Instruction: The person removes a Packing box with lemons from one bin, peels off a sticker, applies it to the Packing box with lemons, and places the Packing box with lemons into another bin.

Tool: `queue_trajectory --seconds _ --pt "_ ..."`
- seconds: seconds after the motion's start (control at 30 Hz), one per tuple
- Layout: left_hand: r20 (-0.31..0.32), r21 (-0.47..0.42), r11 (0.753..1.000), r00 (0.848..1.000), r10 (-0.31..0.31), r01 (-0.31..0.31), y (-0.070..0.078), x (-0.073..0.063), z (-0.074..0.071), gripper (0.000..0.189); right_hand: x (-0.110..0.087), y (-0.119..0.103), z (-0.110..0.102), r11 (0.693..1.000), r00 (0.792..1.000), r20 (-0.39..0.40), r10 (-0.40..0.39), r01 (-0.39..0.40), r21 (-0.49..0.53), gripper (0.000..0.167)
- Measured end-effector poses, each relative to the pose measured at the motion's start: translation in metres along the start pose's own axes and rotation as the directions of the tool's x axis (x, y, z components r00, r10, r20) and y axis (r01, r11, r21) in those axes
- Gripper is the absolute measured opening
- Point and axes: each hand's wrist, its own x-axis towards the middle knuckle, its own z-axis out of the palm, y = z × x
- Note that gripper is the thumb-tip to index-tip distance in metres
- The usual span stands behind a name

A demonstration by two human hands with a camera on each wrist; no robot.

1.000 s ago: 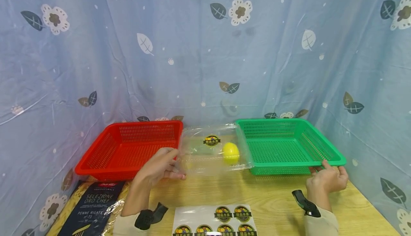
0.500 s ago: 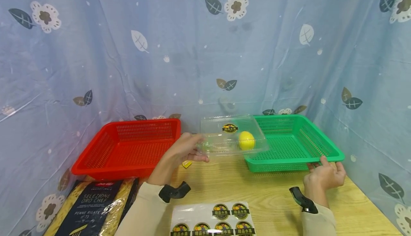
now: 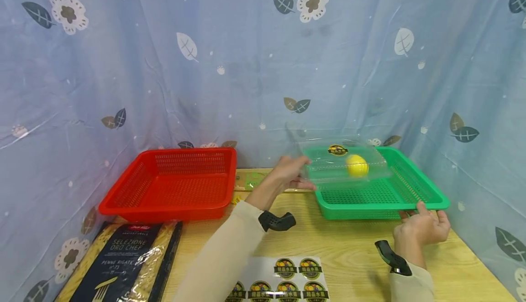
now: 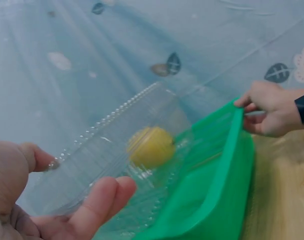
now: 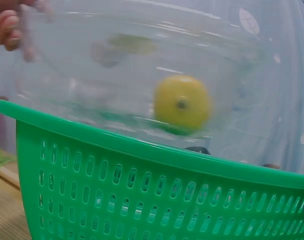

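pasta bag: a dark bag of penne [image 3: 119,265] lies at the near left of the tabletop [image 3: 353,247], just in front of the red basket.
red basket: a red plastic basket [image 3: 172,185] sits on the left of the tabletop, well apart from the green one.
sticker sheet: a sheet of round fruit stickers [image 3: 283,279] lies at the near edge, between the two forearms.
left hand: the left hand [image 3: 289,172] is stretched across to the right — thumb on top and fingers curled beneath, gripping the left end of the clear box; the left wrist view shows the thumb and fingers [image 4: 104,197] pinching the box's edge.
clear box: a shut clear plastic box [image 3: 345,165] is held in the air above the green basket, roughly level, with a round sticker [image 3: 338,150] on its lid.
lemon: a yellow lemon [image 3: 356,165] lies inside the clear box, towards its right end; the right wrist view shows it [image 5: 182,102] above the basket's rim.
green basket: a green plastic basket [image 3: 411,188] sits on the right of the tabletop, under the box.
right hand: the right hand [image 3: 423,226] holds the basket's near right rim — fingers curled round the edge.
backdrop: a blue cloth with flowers and leaves [image 3: 246,65] hangs behind and at both sides.
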Motion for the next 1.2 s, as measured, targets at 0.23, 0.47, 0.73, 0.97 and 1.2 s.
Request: queue_trajectory --seconds 0.23,0.47,0.73,0.97,1.2 --pt "-0.028 0.029 1.000 1.000 0.001 -0.001 0.000 0.020 0.040 0.070 -0.001 -0.001 0.002 1.000 1.000 -0.004 -0.004 0.004 -0.021 0.038" --pt "-0.152 0.104 0.994 0.988 -0.003 0.019 -0.012 0.034 0.063 0.033 -0.001 -0.003 0.000 1.000 1.000 0.021 -0.014 0.015 -0.024 0.041" --pt "-0.182 0.195 0.978 0.983 -0.034 0.070 -0.021 0.036 0.069 0.050 -0.002 0.000 -0.004 0.999 0.999 0.025 -0.025 0.025 -0.031 0.043" --pt "-0.168 0.241 0.968 0.985 -0.034 0.075 -0.022 0.036 0.069 0.059 -0.003 0.002 -0.004 0.999 0.999 0.029 -0.036 0.037 -0.024 0.042" --pt "-0.188 0.414 0.908 0.982 0.016 0.064 -0.020 0.038 0.069 0.046 -0.004 -0.001 -0.004 0.999 0.999 0.027 -0.028 0.029 -0.034 0.042"
